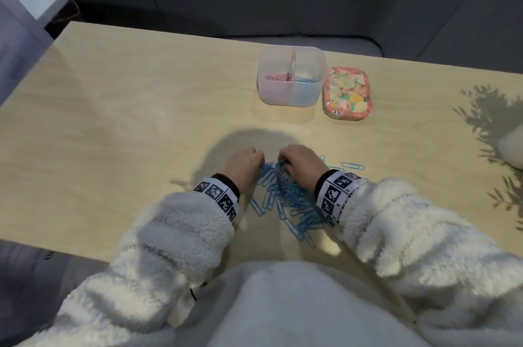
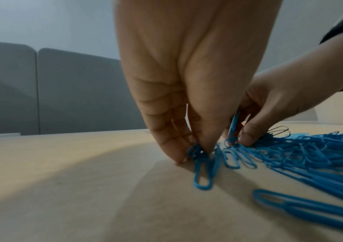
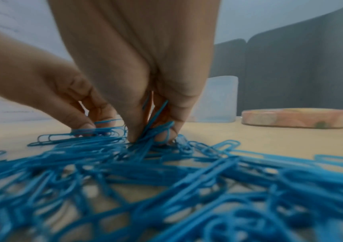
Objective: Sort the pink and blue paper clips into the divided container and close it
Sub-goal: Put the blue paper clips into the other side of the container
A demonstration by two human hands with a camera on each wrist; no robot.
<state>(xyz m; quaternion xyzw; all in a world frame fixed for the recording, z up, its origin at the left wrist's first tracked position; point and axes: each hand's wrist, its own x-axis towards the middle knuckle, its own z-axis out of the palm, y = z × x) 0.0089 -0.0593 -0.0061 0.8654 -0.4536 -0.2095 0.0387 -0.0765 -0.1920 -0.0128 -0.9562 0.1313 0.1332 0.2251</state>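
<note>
1. Blue paper clips [image 1: 285, 199] lie heaped on the table [image 1: 127, 120] between your wrists (handy for gathering).
2. Your left hand [image 1: 244, 165] and right hand [image 1: 300, 162] each pinch clips.
3. Your divided container [image 1: 291, 76] waits open beyond, lid [image 1: 346, 93] beside.

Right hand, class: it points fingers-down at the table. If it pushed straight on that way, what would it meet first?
The right hand already pinches blue paper clips at the pile's far edge. Straight down, its fingertips would probably meet more of those clips, then the wooden table just beneath.

Left hand [image 2: 187, 78] and right hand [image 2: 286, 101], each pinching blue paper clips [image 2: 303, 152] at the pile's edge on the table [image 2: 63, 188]
</note>
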